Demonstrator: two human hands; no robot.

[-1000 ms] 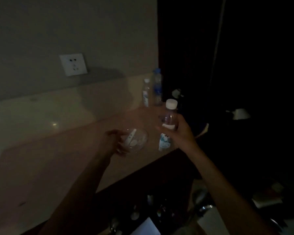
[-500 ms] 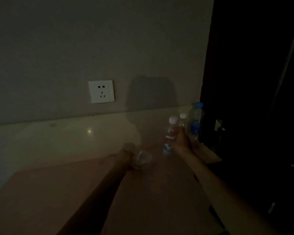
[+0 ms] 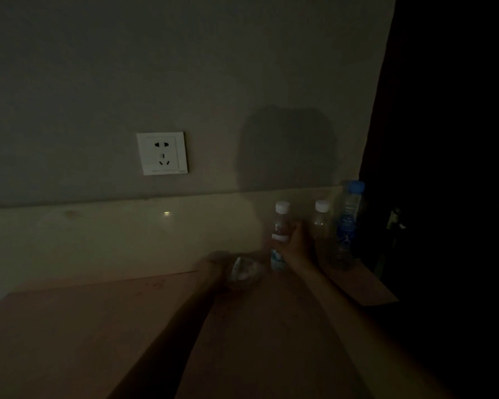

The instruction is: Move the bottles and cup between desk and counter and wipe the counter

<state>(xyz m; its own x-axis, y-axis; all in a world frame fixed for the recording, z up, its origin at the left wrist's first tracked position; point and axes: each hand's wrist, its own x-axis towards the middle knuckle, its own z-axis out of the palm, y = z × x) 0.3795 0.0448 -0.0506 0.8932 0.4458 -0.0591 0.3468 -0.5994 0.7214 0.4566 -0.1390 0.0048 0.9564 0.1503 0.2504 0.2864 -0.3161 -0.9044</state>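
The room is dim. My right hand [image 3: 296, 246] is wrapped around a small clear bottle with a white cap [image 3: 280, 226], held upright at the back of the light wooden counter [image 3: 98, 326], near the wall. My left hand [image 3: 213, 269] grips a clear glass cup [image 3: 247, 273] with something white inside, low over the counter just left of that bottle. Two more bottles stand by the wall at the counter's right end: one with a white cap [image 3: 321, 223] and a taller one with a blue cap [image 3: 348, 220].
A white wall socket [image 3: 162, 153] sits above a pale backsplash [image 3: 98, 240]. The counter ends at its right edge [image 3: 380, 289], beyond which all is dark, with a faint metal fitting [image 3: 395, 218] showing.
Both hands have reached further toward the wall, carrying the bottle and the cup over the counter. My view has lifted and closed in on the wall; the cluttered area below has left the frame.
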